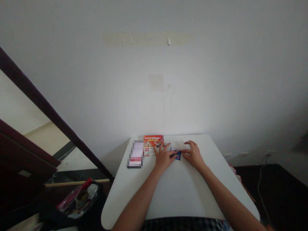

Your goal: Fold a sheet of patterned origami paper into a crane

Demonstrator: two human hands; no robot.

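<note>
A small blue printed piece (178,156), flat like a card or packet, lies on the white table (183,186) between my hands; its exact kind is too small to tell. My left hand (164,158) presses it with the thumb, while the other fingers are spread near the leaflet. From the other side, my right hand (193,155) pinches its upper right edge with thumb and index finger, the remaining fingers raised. Part of the blue piece is hidden under the fingers. A red and white printed leaflet (151,141) lies just left of my left hand, partly covered by its fingertips.
A phone (136,154) with a blurred screen lies at the table's left edge. The wall (216,80) stands right behind the table. On the floor at left sits a bag of mixed items (79,199); a cable (260,183) hangs at the right.
</note>
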